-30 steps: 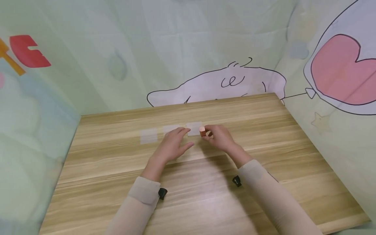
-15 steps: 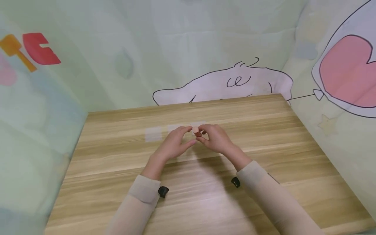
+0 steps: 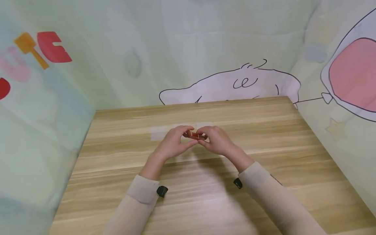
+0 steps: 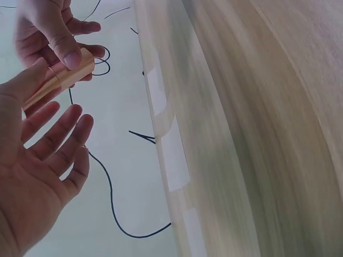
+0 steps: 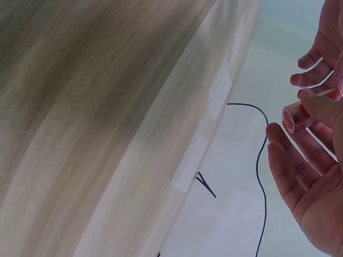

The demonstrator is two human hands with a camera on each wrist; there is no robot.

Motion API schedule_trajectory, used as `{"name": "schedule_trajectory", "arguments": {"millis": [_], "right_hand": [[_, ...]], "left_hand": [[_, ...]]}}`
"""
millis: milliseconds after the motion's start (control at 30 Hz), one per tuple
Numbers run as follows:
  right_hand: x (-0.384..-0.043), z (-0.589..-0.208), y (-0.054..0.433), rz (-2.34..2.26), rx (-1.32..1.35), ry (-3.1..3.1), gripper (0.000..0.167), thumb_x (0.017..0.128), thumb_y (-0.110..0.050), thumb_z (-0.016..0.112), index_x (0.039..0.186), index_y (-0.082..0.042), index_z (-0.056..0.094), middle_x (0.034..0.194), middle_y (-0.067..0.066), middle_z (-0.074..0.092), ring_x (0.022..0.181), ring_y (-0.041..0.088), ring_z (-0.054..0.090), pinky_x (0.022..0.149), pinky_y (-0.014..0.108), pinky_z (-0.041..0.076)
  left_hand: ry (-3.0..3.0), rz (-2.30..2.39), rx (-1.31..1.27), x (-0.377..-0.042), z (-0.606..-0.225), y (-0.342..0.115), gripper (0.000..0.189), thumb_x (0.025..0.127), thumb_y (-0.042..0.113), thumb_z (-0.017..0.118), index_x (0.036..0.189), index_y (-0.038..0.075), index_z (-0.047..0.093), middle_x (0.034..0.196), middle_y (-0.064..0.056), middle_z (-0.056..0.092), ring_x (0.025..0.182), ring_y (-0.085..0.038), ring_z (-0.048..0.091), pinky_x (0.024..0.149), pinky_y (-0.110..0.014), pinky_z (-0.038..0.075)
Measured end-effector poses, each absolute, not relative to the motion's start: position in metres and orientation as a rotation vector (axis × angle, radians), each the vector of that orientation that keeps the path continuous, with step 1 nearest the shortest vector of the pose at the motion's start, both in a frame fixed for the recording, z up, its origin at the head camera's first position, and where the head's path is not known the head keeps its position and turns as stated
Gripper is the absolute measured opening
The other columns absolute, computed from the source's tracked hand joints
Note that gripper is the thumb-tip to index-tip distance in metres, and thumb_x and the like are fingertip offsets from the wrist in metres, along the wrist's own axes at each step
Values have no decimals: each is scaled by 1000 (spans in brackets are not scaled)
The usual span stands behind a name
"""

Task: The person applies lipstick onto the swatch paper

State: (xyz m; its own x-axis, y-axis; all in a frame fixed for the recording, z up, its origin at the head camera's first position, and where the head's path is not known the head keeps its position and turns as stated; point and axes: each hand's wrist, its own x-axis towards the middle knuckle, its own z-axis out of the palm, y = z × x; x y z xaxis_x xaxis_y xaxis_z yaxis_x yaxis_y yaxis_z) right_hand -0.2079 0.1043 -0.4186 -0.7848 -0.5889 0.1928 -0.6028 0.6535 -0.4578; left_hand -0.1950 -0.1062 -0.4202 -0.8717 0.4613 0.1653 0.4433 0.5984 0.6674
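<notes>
A shiny copper-coloured lipstick tube (image 3: 193,135) lies sideways between both hands, above the table. My left hand (image 3: 171,142) pinches its left end with thumb and forefinger. The right hand (image 3: 218,141) grips the other end. In the left wrist view, a thin seam rings the lipstick tube (image 4: 67,80), and the right thumb presses on it; the left hand's other fingers are spread below. The right wrist view shows the tube's round end (image 5: 290,119) with a reddish centre, under the right thumb. Fingers hide part of the tube.
Three pale square patches lie in a row on the wood-grain table (image 3: 123,156); the left patch (image 3: 158,133) shows most. Small black devices sit at the left wrist (image 3: 162,191) and right wrist (image 3: 238,183). Printed cloth walls (image 3: 102,65) stand behind and beside the table.
The right hand has brought the tube left to the left hand, and it has turned from end-on to sideways. The left fingers, earlier apart from it, now pinch its left end.
</notes>
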Motion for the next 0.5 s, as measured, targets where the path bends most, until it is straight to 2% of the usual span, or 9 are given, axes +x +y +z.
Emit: {"name": "schedule_trajectory", "arguments": {"millis": [267, 500], "right_hand": [[-208, -412, 97, 723, 1102, -2795, 20, 92, -18, 77, 109, -8, 74, 99, 3, 74, 83, 15, 69, 73, 32, 57], [-202, -408, 91, 679, 1164, -2749, 16, 93, -24, 76, 104, -13, 75, 89, -4, 70, 77, 11, 65, 68, 28, 53]], "left_hand": [[2801, 1157, 782, -191, -411, -116, 47, 89, 30, 80, 126, 5, 67, 111, -4, 70, 101, -21, 63, 97, -41, 50], [2831, 1124, 835, -187, -406, -122, 27, 90, 28, 80, 110, 11, 74, 101, 2, 71, 91, -15, 61, 88, -40, 53]]}}
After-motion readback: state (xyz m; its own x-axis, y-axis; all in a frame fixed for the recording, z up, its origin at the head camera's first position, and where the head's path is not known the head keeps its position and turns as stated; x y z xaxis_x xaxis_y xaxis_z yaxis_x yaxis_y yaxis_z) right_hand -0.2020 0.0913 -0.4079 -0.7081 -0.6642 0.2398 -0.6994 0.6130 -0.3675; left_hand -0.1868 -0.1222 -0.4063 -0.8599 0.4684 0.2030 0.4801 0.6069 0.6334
